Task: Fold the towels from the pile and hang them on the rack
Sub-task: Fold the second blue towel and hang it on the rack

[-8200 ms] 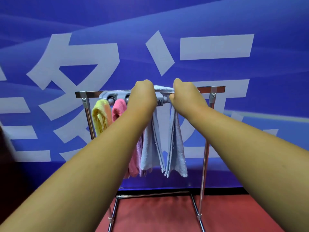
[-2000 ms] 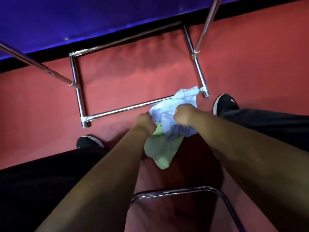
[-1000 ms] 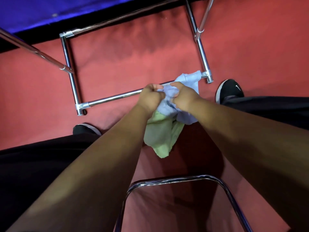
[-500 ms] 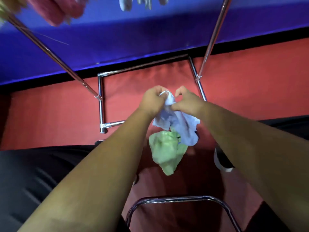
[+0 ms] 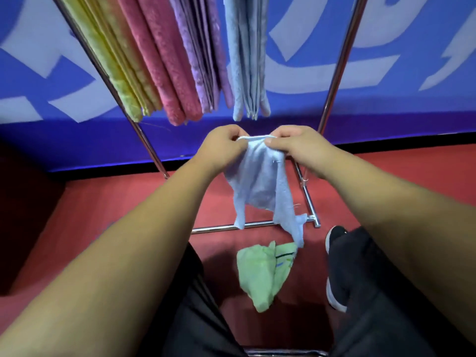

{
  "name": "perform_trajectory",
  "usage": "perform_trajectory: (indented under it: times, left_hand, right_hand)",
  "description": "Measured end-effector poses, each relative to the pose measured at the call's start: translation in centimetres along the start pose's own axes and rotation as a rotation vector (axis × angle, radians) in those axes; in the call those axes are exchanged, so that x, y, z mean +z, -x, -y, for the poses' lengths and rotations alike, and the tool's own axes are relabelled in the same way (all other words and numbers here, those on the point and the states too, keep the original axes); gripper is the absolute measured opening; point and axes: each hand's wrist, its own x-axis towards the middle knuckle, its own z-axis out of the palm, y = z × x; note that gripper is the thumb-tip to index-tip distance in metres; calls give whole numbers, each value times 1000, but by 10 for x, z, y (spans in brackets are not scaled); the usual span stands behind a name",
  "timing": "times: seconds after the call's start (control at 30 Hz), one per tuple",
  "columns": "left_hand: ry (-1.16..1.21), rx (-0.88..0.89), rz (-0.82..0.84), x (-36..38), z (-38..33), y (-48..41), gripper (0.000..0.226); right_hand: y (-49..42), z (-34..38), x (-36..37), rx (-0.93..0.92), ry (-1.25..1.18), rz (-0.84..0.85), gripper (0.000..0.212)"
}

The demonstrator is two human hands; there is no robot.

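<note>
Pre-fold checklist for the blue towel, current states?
1. Both hands grip the top edge: left hand, right hand. Ok.
2. Light blue towel lifted clear of the green towel. Ok.
3. Towel spread flat for folding: bunched, hanging crumpled. Not ok.
4. Free space on the rack right of the hung blue towel. Ok.
5. Hung towels seated on the top bar: out of frame. Cannot tell.

The rack (image 5: 334, 70) is polished metal tubing, bright and glossy. The hanging towels (image 5: 180, 60) are matt terry cloth with a nubby pile, as are the pale blue towel (image 5: 260, 186) and the green towel (image 5: 262, 271). The floor (image 5: 128, 202) looks matt red.
</note>
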Motion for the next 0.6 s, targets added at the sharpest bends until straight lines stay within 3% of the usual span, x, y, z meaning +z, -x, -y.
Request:
perform_trajectory:
  times: [0.1,0.17,0.23,0.3,0.47,0.6]
  left_hand:
    - [-108,15,-96,-20,-3,3,9]
    - [133,-26,-130,-26,3,4,7]
    - [457,-74,-121,-25,8,9,14]
    - [569,-88,-117,-20,14,14,23]
    - [514,-67,-97,-6,14,15,24]
    - [399,-14,-24,2,12,13,28]
  right_hand:
    - [4,25,-1,-9,-171,-82,25]
    - [6,32,-2,-6,-230,-143,25]
    - [8,30,-1,-20,-110,-195,20]
    - [11,18,2,-14,50,-210,18]
    - [11,-20,12,60,210,-139,14]
    - [3,-19,23,-26,159,-57,7]
